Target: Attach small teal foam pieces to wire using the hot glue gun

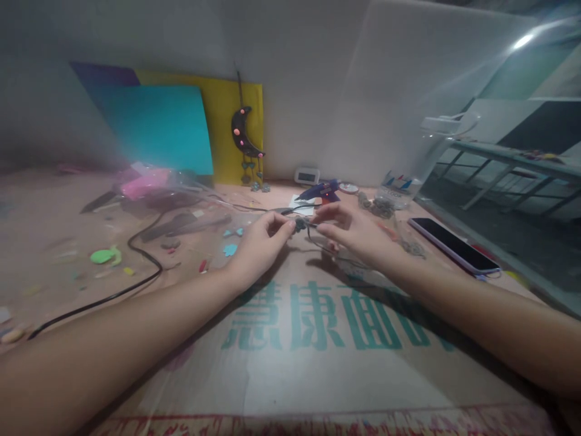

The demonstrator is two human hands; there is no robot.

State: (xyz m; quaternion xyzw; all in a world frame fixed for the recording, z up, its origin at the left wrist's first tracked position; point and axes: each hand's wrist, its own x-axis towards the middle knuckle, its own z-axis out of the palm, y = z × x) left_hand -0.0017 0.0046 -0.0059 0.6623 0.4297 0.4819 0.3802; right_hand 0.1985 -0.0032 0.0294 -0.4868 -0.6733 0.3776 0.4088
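Note:
My left hand [263,241] pinches a small dark grey, flower-like piece [300,225] between thumb and fingertips, held above the table. Close by on its right, my right hand [351,231] has thumb and forefinger closed on a thin dark cord [312,235] that runs to the piece. The loose end of the cord trails below my right fingers. Just behind both hands lies a dark blue glue gun [318,191] beside a white paper square [302,206]. Exactly how cord and piece join is too small to tell.
A crescent moon hanging [245,133] stands against a yellow sheet [222,121]. A phone [454,245] lies at right, near a clear plastic cup [394,189]. At left are a black cable [149,260], a pink item in plastic [145,183] and scattered scraps. Printed sacking [272,381] covers the front.

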